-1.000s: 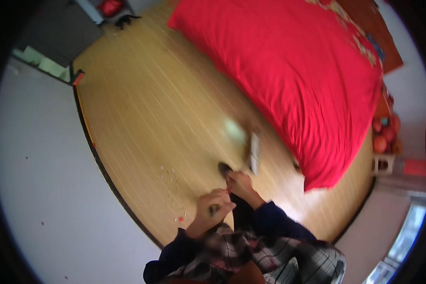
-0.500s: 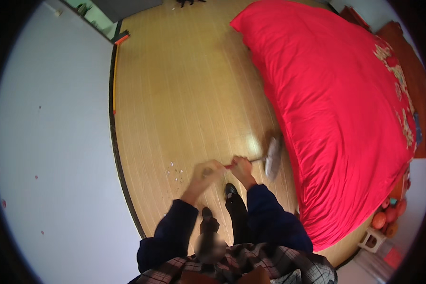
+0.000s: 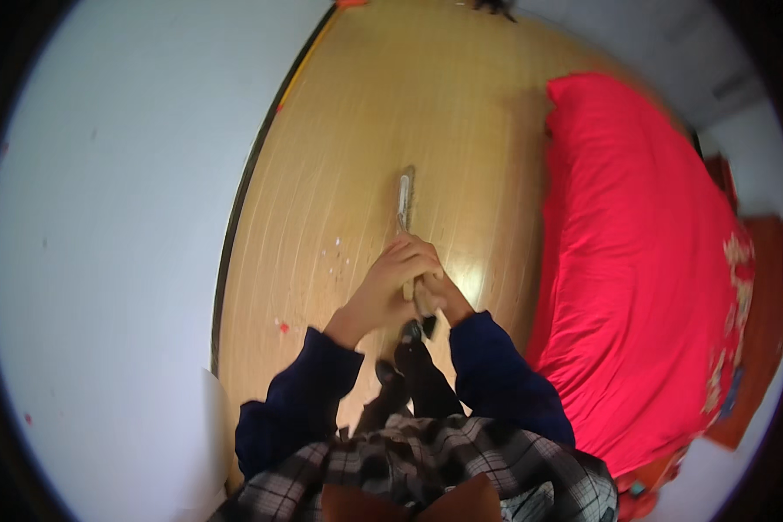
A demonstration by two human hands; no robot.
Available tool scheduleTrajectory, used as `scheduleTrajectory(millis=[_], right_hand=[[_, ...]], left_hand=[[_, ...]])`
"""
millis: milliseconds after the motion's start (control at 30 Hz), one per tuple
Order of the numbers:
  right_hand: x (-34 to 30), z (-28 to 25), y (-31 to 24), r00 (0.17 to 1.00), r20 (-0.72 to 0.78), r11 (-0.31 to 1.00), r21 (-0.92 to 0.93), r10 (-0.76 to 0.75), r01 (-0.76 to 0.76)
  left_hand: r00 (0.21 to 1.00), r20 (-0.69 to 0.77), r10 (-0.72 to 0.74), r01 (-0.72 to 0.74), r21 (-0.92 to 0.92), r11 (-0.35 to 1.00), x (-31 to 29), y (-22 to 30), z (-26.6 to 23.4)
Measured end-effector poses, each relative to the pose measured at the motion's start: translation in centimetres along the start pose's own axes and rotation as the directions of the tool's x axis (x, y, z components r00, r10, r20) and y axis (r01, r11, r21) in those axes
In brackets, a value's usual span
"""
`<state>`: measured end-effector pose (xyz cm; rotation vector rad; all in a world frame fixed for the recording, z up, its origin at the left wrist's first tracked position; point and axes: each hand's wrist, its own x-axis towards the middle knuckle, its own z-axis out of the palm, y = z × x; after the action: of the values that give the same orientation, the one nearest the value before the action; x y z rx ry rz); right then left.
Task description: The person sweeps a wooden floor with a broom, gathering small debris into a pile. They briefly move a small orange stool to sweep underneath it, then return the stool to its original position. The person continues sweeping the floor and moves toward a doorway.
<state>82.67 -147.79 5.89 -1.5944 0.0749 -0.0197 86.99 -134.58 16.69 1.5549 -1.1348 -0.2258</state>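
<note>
Navy sleeves (image 3: 309, 383) nearest you | white wall (image 3: 130, 261) left, red bed (image 3: 635, 287) right, wood floor (image 3: 461, 130) giving you width between | your left hand (image 3: 393, 277) and right hand (image 3: 442, 294) bunched together, curled round the largely hidden handle of a floor tool (image 3: 405, 196), its pale head just beyond them, farther out

Sleeves (image 3: 515, 383): navy, plain. Garment (image 3: 400, 448): black-grey-white plaid. Brown piece (image 3: 461, 505) at lower front. Trousers (image 3: 430, 383) black; shoes (image 3: 411, 332) dark.
</note>
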Motion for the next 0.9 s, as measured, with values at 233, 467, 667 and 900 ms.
scheduleTrajectory(millis=[233,467,667,900], right_hand=[[-10.7,4.6,-9.7,0.89,0.451,0.983,-0.182,0.06,0.027],[-15.6,17.8,-18.2,0.809,0.587,0.948,0.276,-0.037,-0.157],[-13.7,27.7,-6.2,0.852,0.524,0.964,0.233,-0.015,-0.126],[-5.6,27.5,-1.5,0.902,0.421,0.924,0.297,0.101,-0.242]], left_hand=[[0.905,-0.327,-0.272,0.278,-0.031,0.96,-16.2,6.3,-0.8],[0.769,-0.582,-0.265,0.447,0.192,0.874,-31.4,6.2,1.3],[0.429,-0.603,-0.673,0.873,0.087,0.479,-45.0,-1.5,1.0],[0.351,-0.589,-0.728,0.811,-0.196,0.551,-44.4,-10.5,-2.2]])
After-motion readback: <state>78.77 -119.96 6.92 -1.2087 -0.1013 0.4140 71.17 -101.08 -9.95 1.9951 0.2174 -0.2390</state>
